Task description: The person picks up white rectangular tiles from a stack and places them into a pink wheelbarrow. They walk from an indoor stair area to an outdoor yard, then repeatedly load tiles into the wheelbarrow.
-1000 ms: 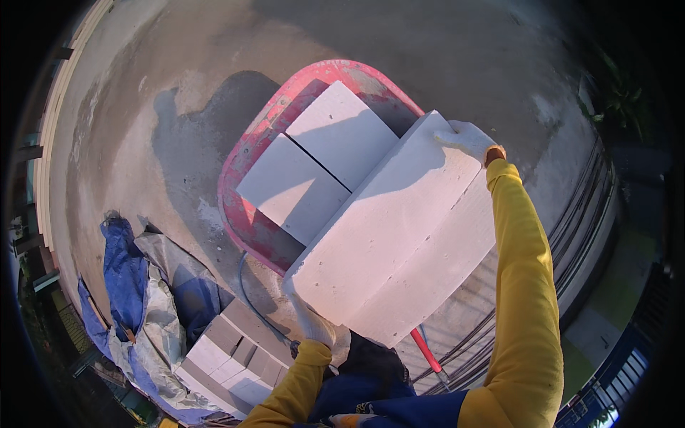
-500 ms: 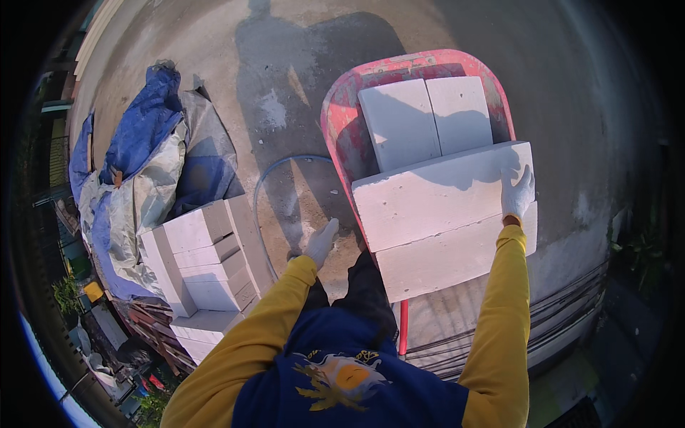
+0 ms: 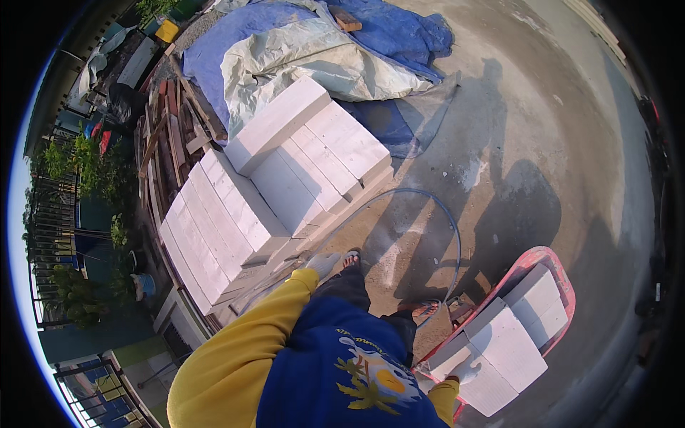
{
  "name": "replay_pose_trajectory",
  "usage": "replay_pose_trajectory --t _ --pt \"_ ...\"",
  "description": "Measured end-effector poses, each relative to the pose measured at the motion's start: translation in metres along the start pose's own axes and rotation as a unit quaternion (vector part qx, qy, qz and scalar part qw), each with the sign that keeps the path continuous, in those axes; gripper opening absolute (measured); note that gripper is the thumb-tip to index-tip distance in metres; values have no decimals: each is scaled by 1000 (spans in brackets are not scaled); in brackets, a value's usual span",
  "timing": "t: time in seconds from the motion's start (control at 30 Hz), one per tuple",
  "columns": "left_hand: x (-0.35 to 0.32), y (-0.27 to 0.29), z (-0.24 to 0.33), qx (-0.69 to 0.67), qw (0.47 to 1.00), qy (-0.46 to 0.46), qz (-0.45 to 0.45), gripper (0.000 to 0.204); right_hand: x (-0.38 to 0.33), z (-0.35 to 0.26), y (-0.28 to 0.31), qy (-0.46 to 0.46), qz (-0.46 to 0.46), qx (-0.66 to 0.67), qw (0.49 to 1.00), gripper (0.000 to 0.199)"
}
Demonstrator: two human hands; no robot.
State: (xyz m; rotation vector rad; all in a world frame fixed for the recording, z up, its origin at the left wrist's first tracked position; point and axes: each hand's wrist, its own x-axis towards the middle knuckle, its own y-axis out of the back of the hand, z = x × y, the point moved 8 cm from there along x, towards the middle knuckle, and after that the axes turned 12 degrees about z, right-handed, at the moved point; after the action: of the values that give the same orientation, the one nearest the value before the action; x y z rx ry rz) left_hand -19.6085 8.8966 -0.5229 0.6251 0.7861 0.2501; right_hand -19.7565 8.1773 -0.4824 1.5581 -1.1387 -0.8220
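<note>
My left hand (image 3: 325,265), in a pale work glove, hangs low beside a large stack of white building blocks (image 3: 221,225). Its fingers look extended and grip nothing; whether they touch the stack I cannot tell. At lower right, my right hand (image 3: 465,369), also gloved, rests on the white blocks (image 3: 508,344) loaded in a red wheelbarrow (image 3: 570,294). The fingers lie over the block surface without wrapping round it. Several blocks lie in the tray, some crosswise near me, others beyond them.
A blue and whitish tarpaulin (image 3: 314,60) is bunched behind the stack, with a reddish brick (image 3: 345,19) on it. Wooden planks (image 3: 168,135) lie to the left. A hose (image 3: 457,242) curves over the concrete floor near my feet. A fence (image 3: 53,207) stands at far left.
My view and body have turned left, so the block stack is now central and the wheelbarrow at lower right. My left hand is nearer the stack; my right hand remains on the loaded blocks.
</note>
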Motion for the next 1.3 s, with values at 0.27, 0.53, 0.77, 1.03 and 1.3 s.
replay_pose_trajectory --t 0.27,0.53,0.77,1.03,1.3 --pt "22 231 -88 13 925 49 376 80 -80 -213 -139 12 -359 190 914 59" --pt "115 330 -141 30 901 151 406 89 -278 -591 -210 425 -432 63 793 64" --pt "174 362 -127 44 923 237 299 110 -569 -804 -306 729 -425 -18 536 87" --pt "184 344 -128 91 925 195 313 106 -911 -979 -313 914 -242 34 325 109" --pt "191 356 -124 75 923 207 316 100 -1051 -1004 -351 932 -239 -166 215 124"
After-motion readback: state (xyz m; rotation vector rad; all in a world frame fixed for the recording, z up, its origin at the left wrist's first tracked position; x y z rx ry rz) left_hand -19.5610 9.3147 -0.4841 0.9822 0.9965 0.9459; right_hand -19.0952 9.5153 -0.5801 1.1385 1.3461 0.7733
